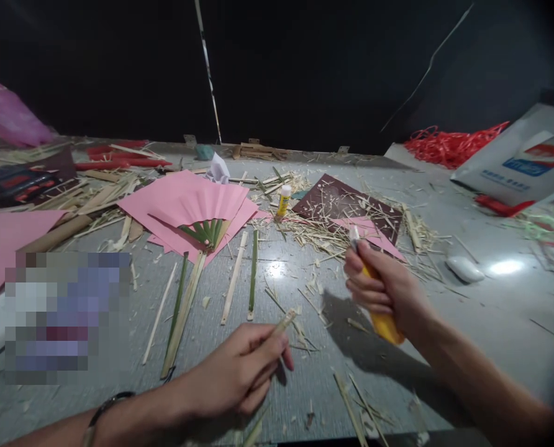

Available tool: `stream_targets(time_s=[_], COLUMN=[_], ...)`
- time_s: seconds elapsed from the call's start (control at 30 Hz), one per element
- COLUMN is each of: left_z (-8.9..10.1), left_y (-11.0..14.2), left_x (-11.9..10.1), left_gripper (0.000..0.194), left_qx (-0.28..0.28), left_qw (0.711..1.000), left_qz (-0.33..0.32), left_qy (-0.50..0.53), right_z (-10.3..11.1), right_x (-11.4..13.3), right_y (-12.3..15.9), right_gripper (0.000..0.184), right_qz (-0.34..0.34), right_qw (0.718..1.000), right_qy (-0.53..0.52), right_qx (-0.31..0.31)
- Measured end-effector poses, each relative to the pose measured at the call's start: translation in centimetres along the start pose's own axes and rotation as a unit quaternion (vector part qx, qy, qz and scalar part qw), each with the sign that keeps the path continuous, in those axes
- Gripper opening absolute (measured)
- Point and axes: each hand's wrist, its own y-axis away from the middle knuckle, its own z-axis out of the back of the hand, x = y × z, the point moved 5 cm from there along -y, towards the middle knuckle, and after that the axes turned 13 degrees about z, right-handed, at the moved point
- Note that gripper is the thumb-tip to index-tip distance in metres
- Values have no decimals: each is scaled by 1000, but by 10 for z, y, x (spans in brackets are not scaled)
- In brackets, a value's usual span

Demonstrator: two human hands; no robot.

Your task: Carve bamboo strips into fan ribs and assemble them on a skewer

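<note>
My left hand (242, 369) is closed around a thin bamboo strip (285, 321), whose pale tip sticks out past the thumb and fingers above the table. To the right, my right hand (395, 282) grips a yellow utility knife (384, 326) raised over the table, with its metal end pointing up and away; the edge itself is too small to make out. A pink paper fan (202, 214) with green bamboo ribs lies beyond the left hand. Between the fan and my hands rest a pale bamboo strip (235, 279) and a green bamboo strip (253, 273), each with a hole near its end.
A glue stick (283, 202) stands upright by a heap of bamboo shavings. Behind the right hand lies a dark brown sheet (326, 195) strewn with slivers. Pink paper (140, 202) sits under the fan. Red string (454, 146) and a white bag (519, 161) occupy the right.
</note>
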Motion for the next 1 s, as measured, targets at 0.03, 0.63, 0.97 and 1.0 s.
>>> stream_targets(time_s=[0.03,0.63,0.97,1.0], left_z=[0,3,1,1], left_y=[0,10,2,2], left_x=[-1,-27,-5,-4], left_gripper=[39,26,42,42], left_qx=[16,-96,-45,-43], left_qw=[1000,977,997,997], left_qz=[2,-126,-33,-37], left_qy=[22,-144,-61,-58], right_z=[-6,-51,-59,-59], right_x=[-5,-88,-86,-86], right_y=[5,44,51,52], right_gripper=[41,53,56,57], right_qz=[-28,-245,-251,-248], right_qw=[999,935,943,945], right_qy=[1,36,37,40], right_qx=[38,253,213,210])
